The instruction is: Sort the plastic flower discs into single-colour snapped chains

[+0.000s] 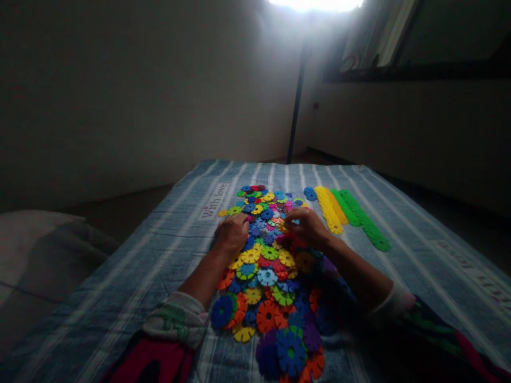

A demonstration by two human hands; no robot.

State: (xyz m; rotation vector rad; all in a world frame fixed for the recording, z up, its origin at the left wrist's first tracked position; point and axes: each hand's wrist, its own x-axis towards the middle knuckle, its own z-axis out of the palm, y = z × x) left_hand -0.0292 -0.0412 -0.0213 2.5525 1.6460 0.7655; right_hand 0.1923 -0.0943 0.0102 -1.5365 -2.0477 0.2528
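Observation:
A pile of colourful plastic gear-shaped discs lies spread on a blue striped cloth. My left hand rests knuckles-up on the pile's left side, fingers curled down into the discs. My right hand sits on the pile's right side, fingers bent and pinched among the discs. What either hand holds is hidden. To the right lie sorted rows of discs: a yellow row, a green row and a single blue disc.
The cloth covers a bed-like surface that runs to a dim wall. A dark pole stands behind it under a bright light. A pale pillow lies at the left. The room is dark.

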